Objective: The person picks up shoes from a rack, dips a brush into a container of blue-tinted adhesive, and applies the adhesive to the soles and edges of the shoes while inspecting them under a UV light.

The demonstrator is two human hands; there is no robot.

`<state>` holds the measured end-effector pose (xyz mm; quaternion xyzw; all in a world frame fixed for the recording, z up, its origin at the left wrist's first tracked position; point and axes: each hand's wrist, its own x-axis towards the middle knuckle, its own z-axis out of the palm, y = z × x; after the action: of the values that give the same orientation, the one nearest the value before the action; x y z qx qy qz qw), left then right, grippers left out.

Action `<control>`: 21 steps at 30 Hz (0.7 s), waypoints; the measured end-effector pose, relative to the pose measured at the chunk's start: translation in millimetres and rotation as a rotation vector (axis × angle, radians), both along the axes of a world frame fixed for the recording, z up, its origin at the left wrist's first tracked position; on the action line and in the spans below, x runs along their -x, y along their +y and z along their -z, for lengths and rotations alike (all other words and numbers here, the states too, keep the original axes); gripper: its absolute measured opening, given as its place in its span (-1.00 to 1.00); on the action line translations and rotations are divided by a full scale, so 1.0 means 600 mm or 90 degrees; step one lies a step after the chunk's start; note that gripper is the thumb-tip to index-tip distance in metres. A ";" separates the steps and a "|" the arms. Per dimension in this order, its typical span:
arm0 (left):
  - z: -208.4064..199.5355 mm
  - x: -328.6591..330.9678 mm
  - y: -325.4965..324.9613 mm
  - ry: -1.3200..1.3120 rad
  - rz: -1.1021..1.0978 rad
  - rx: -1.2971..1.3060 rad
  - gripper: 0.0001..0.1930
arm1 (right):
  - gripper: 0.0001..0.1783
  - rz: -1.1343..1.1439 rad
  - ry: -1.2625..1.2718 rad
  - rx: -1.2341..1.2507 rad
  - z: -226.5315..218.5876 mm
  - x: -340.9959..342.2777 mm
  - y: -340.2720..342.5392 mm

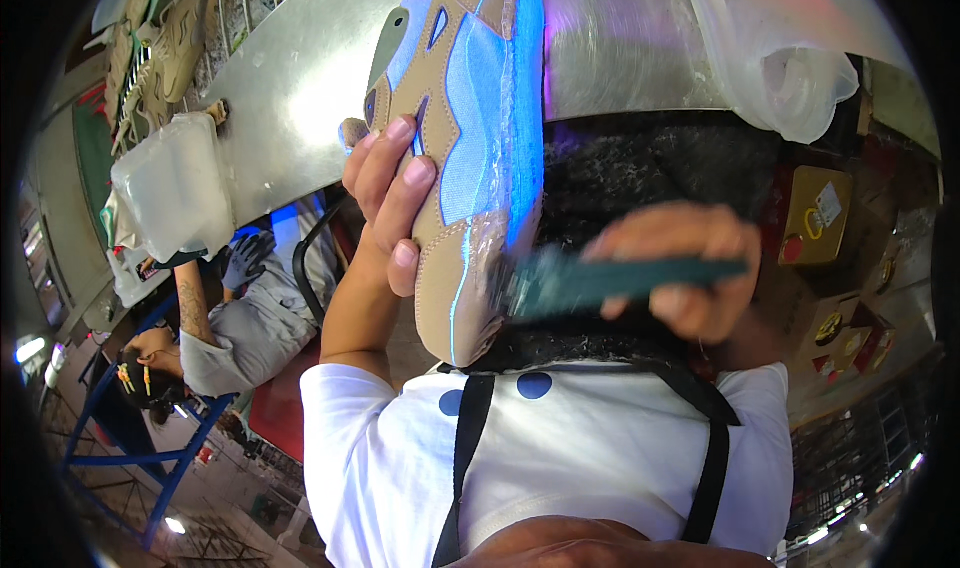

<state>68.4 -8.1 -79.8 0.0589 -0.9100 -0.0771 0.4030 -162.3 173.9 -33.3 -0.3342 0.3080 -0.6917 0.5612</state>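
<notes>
My left hand (388,193) is wrapped round a tan shoe upper (435,298) with pale mesh panels, held upright on its side in front of my chest. Its far end reaches over the metal worktop. Blue light falls on the mesh and along the bottom edge, where a wet-looking sheen shows. In my right hand (690,258) is a brush with a flat green handle (620,283), blurred by motion. The brush's head meets the shoe's bottom edge at the near end; its bristles are too smeared to make out.
A curved metal worktop (290,98) runs across the far side. Cloudy plastic tubs stand at its left (175,183) and right (790,88). More tan shoes (180,48) hang at far left. A co-worker in grey (250,338) sits at left. Cartons (835,328) lie at right.
</notes>
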 end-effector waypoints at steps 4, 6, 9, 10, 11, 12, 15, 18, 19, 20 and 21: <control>-0.007 0.000 -0.005 -0.008 0.012 0.018 -0.40 | -0.67 0.166 0.125 -0.103 0.036 0.012 -0.038; -0.015 -0.002 -0.006 -0.015 0.014 0.021 -0.39 | -0.68 0.185 0.316 -0.001 0.037 0.012 -0.040; -0.022 -0.001 -0.012 -0.042 0.014 0.047 -0.28 | -0.66 0.144 0.359 0.182 0.039 0.015 -0.030; -0.025 -0.003 -0.011 -0.059 0.007 0.062 -0.17 | -0.66 0.119 0.303 0.179 0.035 0.003 -0.020; -0.021 -0.002 -0.010 -0.051 0.005 0.064 -0.17 | -0.66 0.105 0.271 0.174 0.033 -0.002 -0.015; -0.020 0.000 -0.009 -0.046 0.005 0.066 -0.17 | -0.66 0.108 0.262 0.161 0.031 -0.004 -0.013; -0.026 -0.002 -0.006 -0.048 0.001 0.072 -0.17 | -0.70 0.136 0.285 0.122 0.036 0.007 -0.026; -0.025 0.000 -0.006 -0.055 -0.010 0.091 -0.17 | -0.75 0.215 0.186 0.004 0.048 -0.010 -0.027; -0.027 0.000 -0.007 -0.064 -0.010 0.090 -0.18 | -0.75 0.219 0.192 0.002 0.052 -0.008 -0.032; -0.035 -0.001 -0.009 -0.081 -0.002 0.078 -0.18 | -0.76 0.224 0.200 0.001 0.056 -0.005 -0.036; -0.036 -0.002 -0.010 -0.084 0.000 0.074 -0.19 | -0.76 0.214 0.230 -0.002 0.054 0.003 -0.042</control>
<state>69.5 -14.0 -58.2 0.0403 -0.9377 -0.0201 0.3446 -164.0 148.7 -65.8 -0.3956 0.4556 -0.7042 0.3743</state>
